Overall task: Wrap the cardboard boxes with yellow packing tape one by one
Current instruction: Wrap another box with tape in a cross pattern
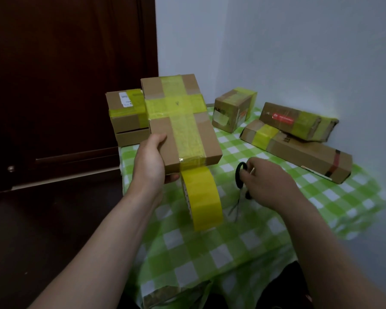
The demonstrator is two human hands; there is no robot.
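My left hand (pixel 151 162) grips the near left corner of a flat cardboard box (pixel 165 137), lifted above the table. Yellow tape crosses its top in two bands. The yellow tape roll (pixel 202 197) hangs from the box's near edge by a strip of tape. My right hand (pixel 267 181) holds black-handled scissors (pixel 240 175) over the table, blades pointing down and toward me. Other taped boxes lie around: a stack at the back left (pixel 126 117), a small box (pixel 233 109), and two long boxes (pixel 299 150) at the right.
The table carries a green and white checked cloth (pixel 210 246). A dark wooden door (pixel 65 85) stands at the left, a pale wall at the right and back. The table's left edge drops to a dark floor.
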